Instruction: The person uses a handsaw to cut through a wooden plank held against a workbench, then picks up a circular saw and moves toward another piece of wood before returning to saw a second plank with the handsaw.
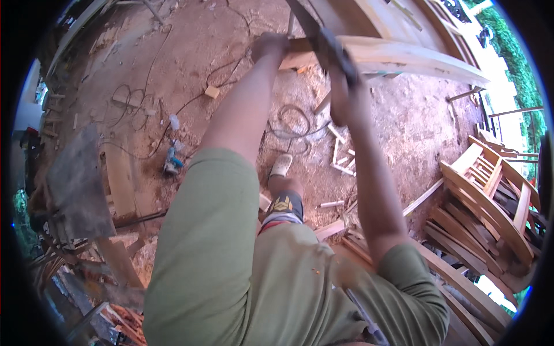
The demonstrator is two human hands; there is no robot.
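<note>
My right hand (346, 98), blurred by motion, is closed on the dark handle of a handsaw (306, 20), whose blade slants up and left toward the top edge. My left hand (268, 47) grips the end of a long, pale, curved timber (404, 56) at the top of the view, just left of the saw. The timber is part of, or lies against, a larger raised wooden frame (375, 17). The exact contact between blade and wood is unclear.
Cables (291, 121), offcuts (212, 92) and a blue power tool (173, 161) lie on the dusty floor. A dark sheet (78, 179) stands at left. Stacked curved wooden pieces (505, 225) crowd the right. My foot (281, 164) is below.
</note>
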